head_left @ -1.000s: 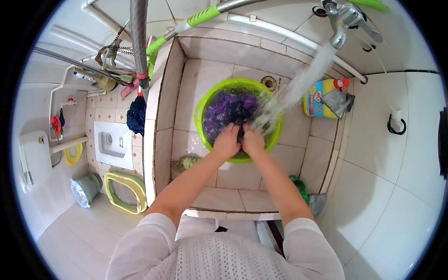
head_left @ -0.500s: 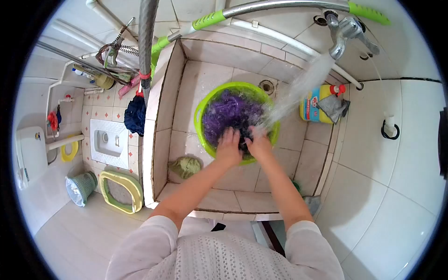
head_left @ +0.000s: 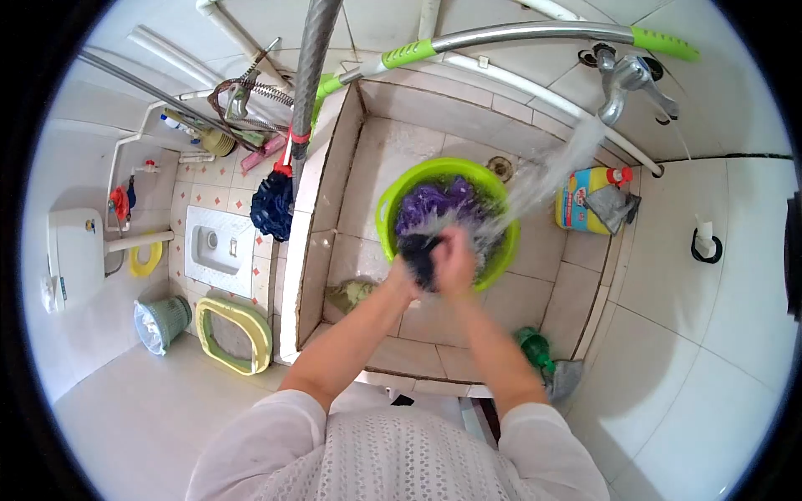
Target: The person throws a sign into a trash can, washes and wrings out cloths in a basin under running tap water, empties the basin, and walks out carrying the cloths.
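A bright green basin sits on the tiled sink floor, with wet purple cloth in its water. Water pours from the metal tap down into the basin. Over the basin's near edge, my left hand grips a dark, bunched cloth from the left and below. My right hand, blurred by motion, is closed on the right side of the same cloth.
A yellow detergent bottle with a grey cloth stands right of the basin. At lower right is a green bottle. A pale green cloth lies left. A mop pole and a green-gripped metal bar cross above.
Both hands have come up from the water toward the basin's near left edge, now with the dark cloth between them. The whole view has shifted slightly.
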### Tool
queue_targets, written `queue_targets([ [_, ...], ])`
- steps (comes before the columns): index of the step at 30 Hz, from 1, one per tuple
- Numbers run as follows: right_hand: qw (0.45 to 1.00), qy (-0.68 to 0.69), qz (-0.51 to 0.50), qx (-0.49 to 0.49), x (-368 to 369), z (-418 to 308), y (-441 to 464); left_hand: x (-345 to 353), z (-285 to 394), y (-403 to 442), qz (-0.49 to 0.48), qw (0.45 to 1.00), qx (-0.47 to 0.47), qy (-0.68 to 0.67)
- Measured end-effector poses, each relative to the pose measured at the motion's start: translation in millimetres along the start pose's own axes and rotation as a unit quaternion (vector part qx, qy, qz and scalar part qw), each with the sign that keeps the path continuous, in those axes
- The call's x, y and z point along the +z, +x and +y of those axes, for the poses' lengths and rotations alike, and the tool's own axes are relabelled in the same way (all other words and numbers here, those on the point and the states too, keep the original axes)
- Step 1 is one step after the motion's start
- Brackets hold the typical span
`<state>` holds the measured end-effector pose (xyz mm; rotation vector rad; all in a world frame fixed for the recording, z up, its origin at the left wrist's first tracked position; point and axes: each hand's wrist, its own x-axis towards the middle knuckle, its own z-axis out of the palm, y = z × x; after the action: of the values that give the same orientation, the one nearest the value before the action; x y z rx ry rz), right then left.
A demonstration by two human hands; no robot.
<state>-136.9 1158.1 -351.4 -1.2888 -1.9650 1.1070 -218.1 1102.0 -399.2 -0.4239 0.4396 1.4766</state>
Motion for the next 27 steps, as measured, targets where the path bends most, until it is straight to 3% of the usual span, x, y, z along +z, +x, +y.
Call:
queue_targets([
  [1,0.986,-0.106,-0.049,0.119,-16,14,27,22,2,-9,0.064,0.997,-0.022,0.048],
  [2,0.964,-0.225,-0.049,0.132,-17,59,36,45,4,-19,0.128,0.986,-0.048,0.094],
  [3,0.934,-0.268,-0.121,0.204,-21,73,44,39,3,-15,0.137,0.979,-0.028,0.149],
  [6,0.961,-0.263,0.054,0.068,5,121,17,26,16,-10,0.189,0.943,0.015,0.275],
  [7,0.940,-0.336,0.044,-0.037,2,103,3,47,22,-22,0.176,0.928,0.004,0.329],
  [10,0.898,-0.291,-0.253,0.212,-12,62,12,58,25,-28,0.136,0.938,0.021,0.317],
  [11,0.916,-0.245,-0.205,0.242,0,68,12,65,29,-32,0.146,0.941,-0.033,0.304],
  [13,0.950,-0.177,-0.152,0.206,5,9,8,115,49,-54,0.163,0.936,-0.141,0.278],
  [14,0.982,-0.126,-0.071,0.121,12,-22,-2,117,57,-53,0.163,0.931,-0.143,0.295],
  [16,0.990,0.006,-0.079,0.117,8,-89,-24,60,69,-16,0.038,0.971,-0.132,0.198],
  [17,0.990,0.091,-0.094,0.060,3,-116,-35,71,68,-21,0.071,0.980,-0.121,0.143],
  [18,0.993,0.072,-0.034,-0.086,0,-137,-37,66,76,-27,-0.009,0.969,-0.170,0.182],
  [19,0.989,0.069,-0.018,-0.132,5,-135,-34,55,68,-22,0.061,0.911,-0.069,0.402],
  [20,0.982,0.066,-0.002,-0.175,11,-130,-28,41,58,-25,0.014,0.950,0.014,0.311],
  [21,0.986,0.038,0.001,-0.161,19,-99,-14,36,48,-31,-0.048,0.973,0.085,0.210],
  [22,0.989,0.011,0.006,-0.147,24,-58,9,-59,40,34,-0.248,0.946,0.131,0.162],
  [23,0.995,-0.083,-0.026,0.051,18,-29,34,-18,35,11,-0.069,0.990,0.054,0.109],
  [24,0.975,-0.159,-0.071,0.138,8,10,59,37,30,-18,0.115,0.992,-0.025,0.052],
  [26,0.961,-0.245,-0.028,0.122,3,79,62,39,28,-22,0.114,0.988,-0.009,0.102],
  [27,0.906,-0.282,-0.129,0.286,-2,81,70,35,32,-18,0.119,0.985,-0.002,0.121],
])
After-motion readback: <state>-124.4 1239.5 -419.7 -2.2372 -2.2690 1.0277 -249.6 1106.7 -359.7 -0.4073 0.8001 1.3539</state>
